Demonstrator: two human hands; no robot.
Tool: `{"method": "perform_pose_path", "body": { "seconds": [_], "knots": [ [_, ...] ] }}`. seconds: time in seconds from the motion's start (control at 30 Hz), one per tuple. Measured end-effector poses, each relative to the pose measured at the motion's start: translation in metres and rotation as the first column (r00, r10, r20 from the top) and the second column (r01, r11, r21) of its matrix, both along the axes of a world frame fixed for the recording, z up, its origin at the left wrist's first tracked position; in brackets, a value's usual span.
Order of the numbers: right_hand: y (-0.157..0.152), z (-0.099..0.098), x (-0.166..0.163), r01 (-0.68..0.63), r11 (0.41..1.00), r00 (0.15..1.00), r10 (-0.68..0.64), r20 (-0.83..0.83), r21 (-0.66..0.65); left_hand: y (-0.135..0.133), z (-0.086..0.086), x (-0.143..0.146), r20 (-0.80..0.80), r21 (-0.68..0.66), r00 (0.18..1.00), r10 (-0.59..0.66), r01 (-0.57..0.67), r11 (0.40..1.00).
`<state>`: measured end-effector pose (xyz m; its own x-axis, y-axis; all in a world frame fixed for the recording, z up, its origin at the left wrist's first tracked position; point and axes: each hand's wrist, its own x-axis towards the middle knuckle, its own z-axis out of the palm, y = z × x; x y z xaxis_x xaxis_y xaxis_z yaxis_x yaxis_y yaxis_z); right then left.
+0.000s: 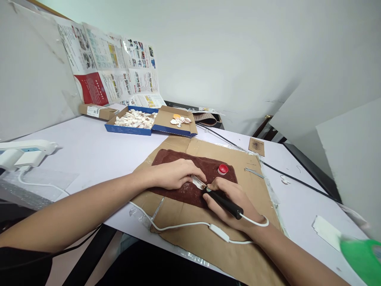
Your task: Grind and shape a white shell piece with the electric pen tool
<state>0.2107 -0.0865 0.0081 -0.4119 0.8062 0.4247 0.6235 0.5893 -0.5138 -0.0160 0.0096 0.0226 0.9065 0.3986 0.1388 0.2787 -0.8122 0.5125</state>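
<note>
My left hand has its thumb and fingertips closed on a small flat whitish piece, which looks like a shell, on a folded brown cloth. My right hand is wrapped round a black pen-like electric tool with a white cord. The tool's tip points at the whitish piece; whether they touch, I cannot tell. Beyond my right hand, a small round red container rests on the cloth. Pale specks are scattered over the cloth around my fingers.
Under the cloth lies a cardboard sheet with tweezers at its right. A blue box of shells stands behind, more shells on its open lid. The white cord crosses in front. A power strip sits at left.
</note>
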Motion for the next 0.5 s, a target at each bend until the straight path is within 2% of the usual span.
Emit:
{"method": "perform_pose_path", "body": {
  "seconds": [0.17,0.5],
  "knots": [
    [0.0019,0.0007,0.0012,-0.009,1.000,1.000,0.009,-0.007,0.002,0.0017,-0.0025,-0.0004,0.031,0.005,0.999,-0.015,0.015,1.000],
    [0.0055,0.0093,0.0003,-0.037,0.999,0.999,0.037,0.006,0.009,0.0040,-0.0029,0.0036,-0.019,0.037,0.999,-0.039,0.040,0.999]
  ]
}}
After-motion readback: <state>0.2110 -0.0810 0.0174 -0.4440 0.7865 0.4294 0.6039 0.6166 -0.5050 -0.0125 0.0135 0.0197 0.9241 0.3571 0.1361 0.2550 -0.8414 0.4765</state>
